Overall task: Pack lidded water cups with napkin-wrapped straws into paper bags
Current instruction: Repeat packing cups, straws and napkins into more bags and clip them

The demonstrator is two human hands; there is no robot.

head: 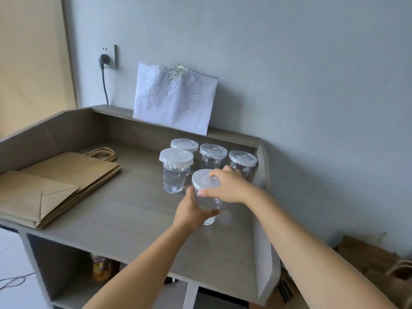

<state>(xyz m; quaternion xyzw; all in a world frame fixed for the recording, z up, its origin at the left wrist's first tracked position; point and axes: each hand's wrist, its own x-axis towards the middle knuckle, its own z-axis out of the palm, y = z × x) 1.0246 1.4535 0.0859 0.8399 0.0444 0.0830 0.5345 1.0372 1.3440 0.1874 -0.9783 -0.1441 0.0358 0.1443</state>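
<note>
Your left hand (189, 210) grips the upright clear plastic cup (207, 204); your right hand (227, 186) clasps its round white lid (204, 178).

two bare arms come in from the bottom. no sleeves show above the left hand (189, 211) or the right hand (229, 186). both wrists look bare too, maybe.

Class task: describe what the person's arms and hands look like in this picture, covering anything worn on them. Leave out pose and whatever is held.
Both forearms are bare as far as the picture shows; no sleeves appear. The left hand and right hand wear no gloves, and no watch, bracelet or ring is visible. No markings show.
</note>
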